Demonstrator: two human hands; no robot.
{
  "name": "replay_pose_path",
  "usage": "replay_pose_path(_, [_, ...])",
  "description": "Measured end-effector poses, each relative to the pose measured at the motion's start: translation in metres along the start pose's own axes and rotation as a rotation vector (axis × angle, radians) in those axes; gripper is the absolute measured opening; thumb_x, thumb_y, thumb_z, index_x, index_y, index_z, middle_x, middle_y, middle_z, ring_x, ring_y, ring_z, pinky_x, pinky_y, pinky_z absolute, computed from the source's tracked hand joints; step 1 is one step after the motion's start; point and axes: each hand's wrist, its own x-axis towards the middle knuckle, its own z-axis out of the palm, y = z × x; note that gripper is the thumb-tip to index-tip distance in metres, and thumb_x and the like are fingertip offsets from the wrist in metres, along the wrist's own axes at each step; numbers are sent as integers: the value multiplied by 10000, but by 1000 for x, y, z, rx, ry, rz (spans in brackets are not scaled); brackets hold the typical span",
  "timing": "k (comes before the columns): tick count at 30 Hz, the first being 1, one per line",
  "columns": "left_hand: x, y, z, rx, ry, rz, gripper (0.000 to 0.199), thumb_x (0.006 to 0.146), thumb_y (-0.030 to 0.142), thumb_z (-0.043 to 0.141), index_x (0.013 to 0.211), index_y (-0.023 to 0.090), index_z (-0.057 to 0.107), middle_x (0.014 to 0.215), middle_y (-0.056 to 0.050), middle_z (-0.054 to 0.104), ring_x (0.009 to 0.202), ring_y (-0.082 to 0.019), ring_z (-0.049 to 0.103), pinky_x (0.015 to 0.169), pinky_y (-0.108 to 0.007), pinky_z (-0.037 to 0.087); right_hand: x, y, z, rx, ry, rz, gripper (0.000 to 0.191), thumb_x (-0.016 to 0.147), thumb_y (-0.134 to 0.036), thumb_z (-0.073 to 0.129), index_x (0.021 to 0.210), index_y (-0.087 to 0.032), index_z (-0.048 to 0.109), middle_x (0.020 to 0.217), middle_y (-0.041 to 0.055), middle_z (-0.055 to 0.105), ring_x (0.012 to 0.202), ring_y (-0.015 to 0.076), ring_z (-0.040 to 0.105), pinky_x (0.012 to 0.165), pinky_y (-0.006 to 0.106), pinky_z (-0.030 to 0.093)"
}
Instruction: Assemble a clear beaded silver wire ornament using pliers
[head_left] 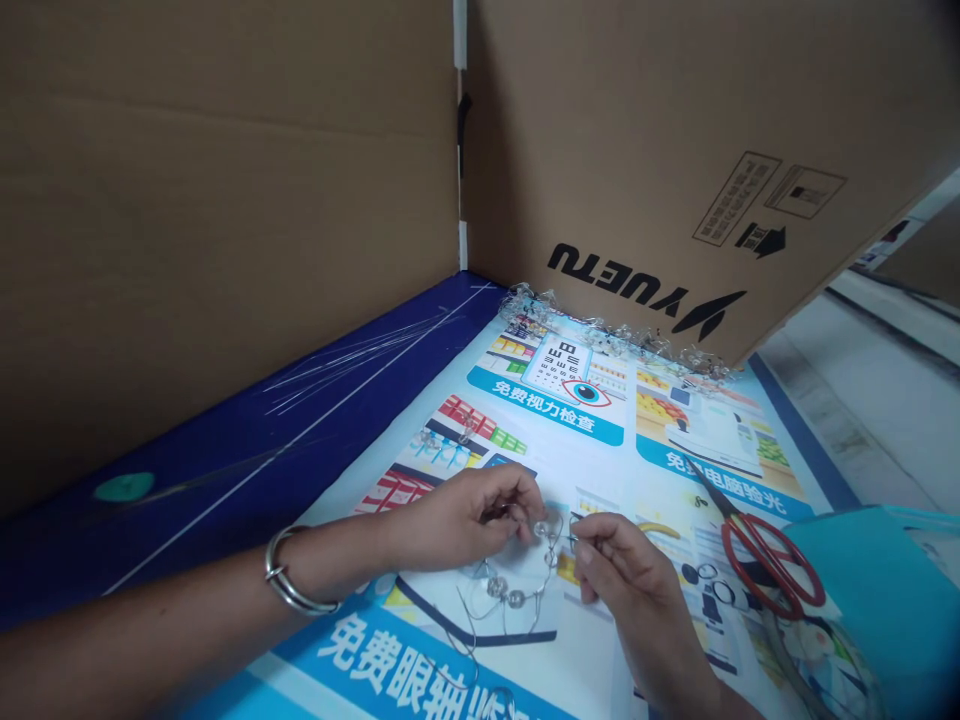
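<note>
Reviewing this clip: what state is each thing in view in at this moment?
left hand: pinching the wire piece with clear beads
right hand: pinching that wire near its end
wire piece with clear beads: looped, hanging below the hands
red-handled scissors: lying on the poster, closed
printed poster: flat
tangled clear wired pieces: heaped along the poster's far edge
metal bangle: on the left wrist
cardboard panels: upright

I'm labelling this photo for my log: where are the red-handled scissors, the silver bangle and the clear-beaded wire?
Red-handled scissors (pixel 772 560): head view, handle loop.
Silver bangle (pixel 276 570): head view, band curve.
Clear-beaded wire (pixel 495 587): head view, one bead.
</note>
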Motion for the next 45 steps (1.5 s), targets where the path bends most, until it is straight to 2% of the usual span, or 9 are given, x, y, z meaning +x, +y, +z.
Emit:
replay_pose_path(5, [0, 4, -1, -14, -4, -4, 311, 714, -28, 417, 965, 136, 500, 873, -46, 630, 835, -140, 594, 743, -278, 444, -2, -1, 3, 24, 31, -10, 269, 726, -436, 623, 852, -202, 585, 578, -34, 491, 534, 106, 431, 510, 229, 377])
replay_pose_path(9, [-1, 7, 0, 23, 17, -32, 259, 744, 21, 447, 965, 143, 504, 857, -41, 634, 815, -139, 590, 715, -265, 441, -3, 1, 2, 28, 47, -34, 266, 727, -436, 620, 841, -199, 590, 565, -35, 483, 527, 108, 431, 505, 233, 368])
replay_pose_path(20, [1, 4, -3, 106, 142, -65, 77, 804, 196, 521, 845, 133, 540, 726, -17, 615, 639, -105, 528, 574, -209, 396, -3, 2, -7, -1, -58, -44, 185, 813, -377, 556, 895, -211, 556, 615, -41, 468, 573, 104, 436, 566, 234, 360])
replay_pose_path(25, [0, 4, -4, 69, 122, -76, 142, 820, 265, 530, 822, 124, 545, 741, -36, 629, 646, -107, 537, 571, -209, 397, -4, 3, -7, -11, -61, -47, 185, 823, -371, 545, 913, -209, 542, 636, -37, 471, 577, 106, 434, 565, 239, 362])
replay_pose_path(30, [-1, 6, -4, 44, 87, -123, 223, 857, 353, 479, 831, 134, 515, 684, -29, 635, 573, -94, 527, 516, -194, 379, -5, 3, -5, -24, -71, -54, 171, 827, -368, 536, 907, -217, 536, 643, -39, 459, 579, 103, 421, 558, 233, 362])
replay_pose_path(34, [-1, 8, -3, -47, 38, -158, 236, 872, 386, 440, 831, 154, 459, 792, -43, 642, 625, -117, 600, 479, -181, 373, -5, 3, -6, -44, -93, -63, 163, 833, -366, 524, 905, -221, 534, 657, -36, 471, 580, 101, 425, 553, 229, 370])
replay_pose_path(37, [-2, 8, -3, -93, 18, -184, 237, 872, 398, 433, 831, 164, 431, 846, -47, 644, 655, -130, 629, 466, -174, 365, -4, 4, -7, -64, -121, -71, 159, 838, -361, 516, 910, -220, 533, 683, -29, 492, 581, 99, 433, 552, 227, 376])
replay_pose_path(45, [-2, 13, -2, -56, 10, -139, 189, 886, 342, 433, 884, 155, 463, 805, -37, 638, 714, -133, 611, 468, -165, 366, -5, 2, -6, -93, -133, -56, 157, 849, -360, 499, 918, -222, 522, 701, -28, 495, 600, 97, 437, 573, 223, 387])
